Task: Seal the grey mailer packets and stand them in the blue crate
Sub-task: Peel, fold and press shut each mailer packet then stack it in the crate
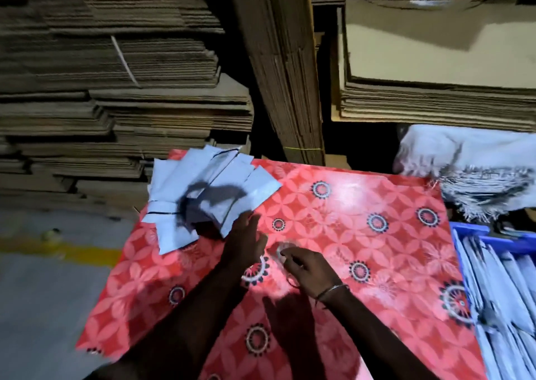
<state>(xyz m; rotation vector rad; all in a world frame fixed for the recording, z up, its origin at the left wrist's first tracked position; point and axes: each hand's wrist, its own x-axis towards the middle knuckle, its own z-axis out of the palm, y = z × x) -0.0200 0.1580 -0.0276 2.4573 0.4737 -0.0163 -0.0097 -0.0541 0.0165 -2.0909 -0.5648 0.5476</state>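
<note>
A loose pile of grey mailer packets point(208, 188) lies at the far left corner of the table with the red patterned cloth point(362, 234). My left hand point(246, 240) reaches toward the pile with straight fingers, its tips at the near edge of the packets. My right hand point(304, 266) hovers just right of it and pinches a small clear roll of tape point(285, 249). At the right edge stands the blue crate point(470, 230), with several grey packets point(499, 292) standing upright in it.
Stacks of flattened cardboard point(116, 95) rise behind the table, and one bundle point(287, 75) leans upright behind its far edge. A white woven sack point(470, 171) lies behind the crate. Grey floor with a yellow line point(58, 252) shows at the left.
</note>
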